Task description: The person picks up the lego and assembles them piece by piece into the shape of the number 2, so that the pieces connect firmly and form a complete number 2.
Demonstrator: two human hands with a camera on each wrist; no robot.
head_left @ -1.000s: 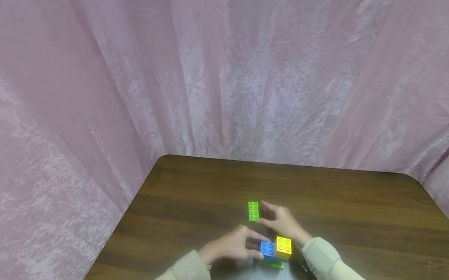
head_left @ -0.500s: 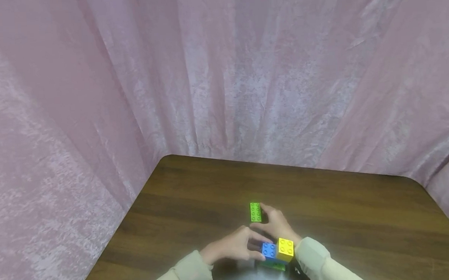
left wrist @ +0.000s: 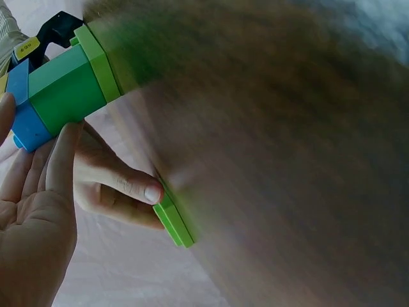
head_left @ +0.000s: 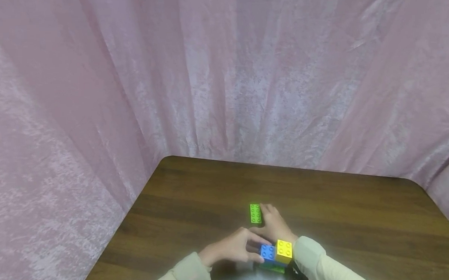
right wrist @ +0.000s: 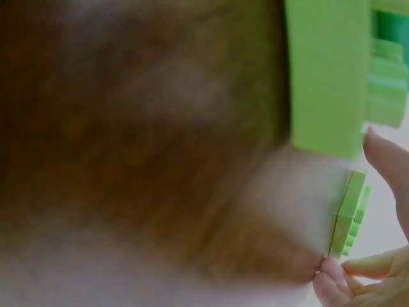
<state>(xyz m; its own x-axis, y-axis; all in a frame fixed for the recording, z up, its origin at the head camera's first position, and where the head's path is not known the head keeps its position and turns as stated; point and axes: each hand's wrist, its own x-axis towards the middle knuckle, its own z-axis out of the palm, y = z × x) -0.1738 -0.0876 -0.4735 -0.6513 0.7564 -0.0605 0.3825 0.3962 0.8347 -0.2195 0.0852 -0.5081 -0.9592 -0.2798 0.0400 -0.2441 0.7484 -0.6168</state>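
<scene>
- Your left hand (head_left: 234,245) pinches the brick stack (head_left: 274,254) between thumb and fingers; in the head view, they are at the blue brick (head_left: 267,251).
- The stack stands upright near the lower edge of the head view. The yellow brick (head_left: 283,251) sits on the right part of the blue brick, so four blue studs show beside it.
- Under the blue brick there is a dark green brick (left wrist: 67,84), and below this a light green base (left wrist: 99,61).
- Your right hand (head_left: 274,225) is at the loose green brick (head_left: 255,214), with the thumb by its near end and fingers along its right side. I cannot tell if this hand already pinches it.
- The loose green brick lies on the wooden table (head_left: 196,191), farther from you than the stack, with two rows of four studs facing up.
- A black device (left wrist: 61,27) with a yellow label shows beside a sleeve in the left wrist view.
- Behind the table hangs a pink curtain (head_left: 206,74).
</scene>
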